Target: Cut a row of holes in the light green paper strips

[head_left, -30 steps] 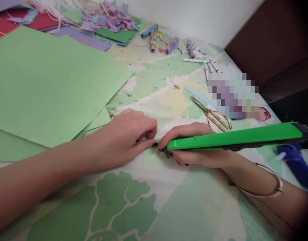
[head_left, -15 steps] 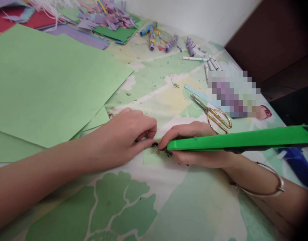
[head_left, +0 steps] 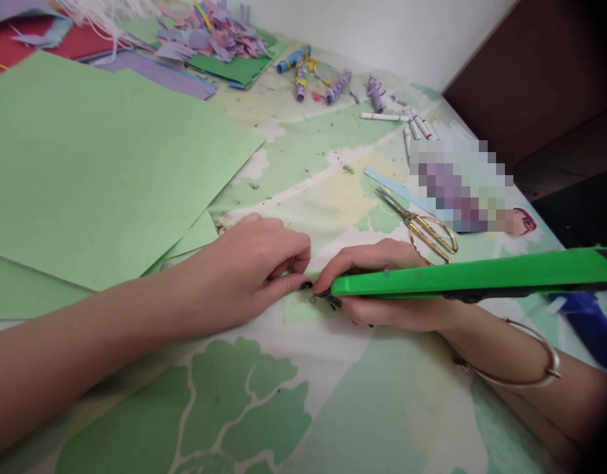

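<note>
A small piece of light green paper (head_left: 303,312) lies on the patterned tablecloth between my two hands. My left hand (head_left: 259,266) is closed, with curled fingers and the thumb pressed down at the paper's upper edge. Held like a pen in my right hand (head_left: 382,283) is a long, flat, bright green tool (head_left: 471,275) that looks like a utility knife. Its thin dark tip points down at the paper, close to my left thumb. A tiny ring-shaped bit shows by the tip. Fingers partly cover the paper and the tip.
Gold-handled scissors (head_left: 417,224) lie beyond my right hand. Large green sheets (head_left: 110,171) cover the left side. Paper scraps (head_left: 214,33), rolled paper tubes (head_left: 339,87) and white markers (head_left: 385,117) are farther back. A dark blue object (head_left: 587,329) sits at the right edge.
Almost nothing differs. Both hands, the green tool and the small paper keep their places relative to each other; the whole view has shifted slightly.
</note>
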Available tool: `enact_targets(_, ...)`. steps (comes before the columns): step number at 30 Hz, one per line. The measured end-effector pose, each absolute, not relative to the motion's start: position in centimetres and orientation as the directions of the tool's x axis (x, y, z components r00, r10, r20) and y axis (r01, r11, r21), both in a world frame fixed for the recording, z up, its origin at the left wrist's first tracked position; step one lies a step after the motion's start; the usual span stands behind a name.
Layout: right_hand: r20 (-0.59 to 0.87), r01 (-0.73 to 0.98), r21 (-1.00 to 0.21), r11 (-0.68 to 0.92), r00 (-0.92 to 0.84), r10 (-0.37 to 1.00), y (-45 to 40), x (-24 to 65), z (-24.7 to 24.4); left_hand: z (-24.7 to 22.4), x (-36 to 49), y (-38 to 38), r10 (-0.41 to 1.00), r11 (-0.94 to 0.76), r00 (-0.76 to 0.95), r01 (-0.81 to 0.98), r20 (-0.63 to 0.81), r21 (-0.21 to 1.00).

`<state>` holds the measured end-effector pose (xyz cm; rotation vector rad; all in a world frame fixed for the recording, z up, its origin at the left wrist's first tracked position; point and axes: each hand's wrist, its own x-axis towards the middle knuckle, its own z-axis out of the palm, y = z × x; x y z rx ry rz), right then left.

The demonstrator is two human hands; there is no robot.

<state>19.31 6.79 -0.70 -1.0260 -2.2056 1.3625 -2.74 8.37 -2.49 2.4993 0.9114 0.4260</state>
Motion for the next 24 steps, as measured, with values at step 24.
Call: enact_targets(24, 0.032, 0.457, -0.808, 0.373, -0.597, 0.801, 6.40, 18.47, -0.58, -1.94, -2.53, 8.26, 0.673, -0.662, 0.736, 0.551, 0.079, 0.508)
